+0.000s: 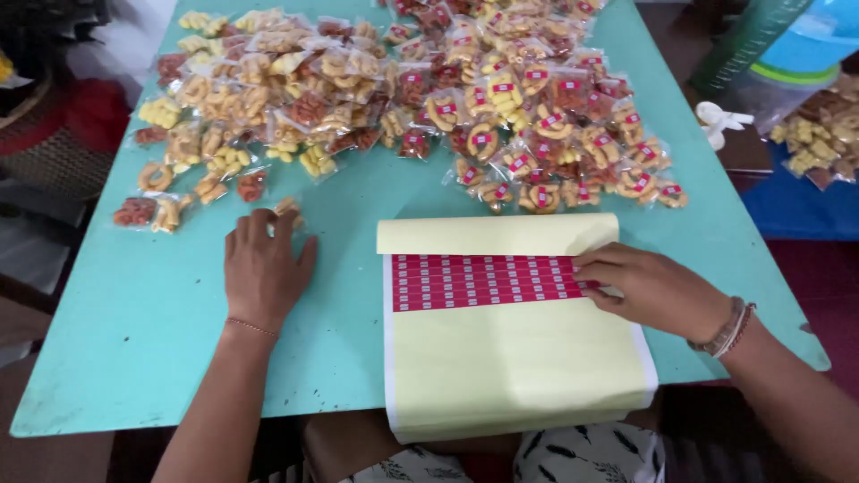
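Note:
My left hand (262, 264) lies palm down on the turquoise table (134, 331), its fingertips over a small clear snack packet (288, 207). My right hand (646, 286) rests on the right edge of a sticker sheet (510, 349), fingertips touching the band of small red-and-white stickers (474, 282). The sheet's pale yellow backing is peeled and folded back above the stickers. A large heap of small clear packets of yellow and reddish snacks (295, 98) covers the far half of the table; those on the right (537, 116) carry red stickers.
At the right, off the table, stand a green cylinder (747, 40), a clear container with a green band (787, 80) and more snack packets (819, 139) on a blue surface. A woven basket (40, 143) sits at the left. The sheet overhangs the table's near edge.

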